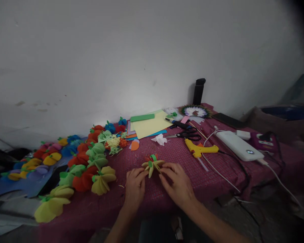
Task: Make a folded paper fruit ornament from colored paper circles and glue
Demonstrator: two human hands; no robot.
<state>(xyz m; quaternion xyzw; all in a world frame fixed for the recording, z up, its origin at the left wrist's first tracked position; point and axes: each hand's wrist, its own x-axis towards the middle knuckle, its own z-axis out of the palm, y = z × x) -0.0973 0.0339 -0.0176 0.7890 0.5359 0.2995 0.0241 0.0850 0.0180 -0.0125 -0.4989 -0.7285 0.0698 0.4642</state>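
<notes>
Between my two hands, just above the front of the table, is a yellow paper flower (154, 165) with a green strip and some orange-red at its top. My left hand (136, 185) pinches its left petal between thumb and fingers. On the other side, my right hand (176, 182) has its thumb and fingertips closed on the right petal. Left of my hands stand rows of finished-looking paper pumpkins, among them a yellow one (103, 180) and a red one (84, 179). A yellow glue gun (201, 148) lies to the right.
Black scissors (188, 134), a utility knife (176, 123) and crumpled white tissue (159, 139) lie behind my hands. Farther back are coloured paper sheets (152, 125) and a black bottle (199, 91). A white power bank (239, 145) with cables and a purple power strip (263, 141) occupy the right.
</notes>
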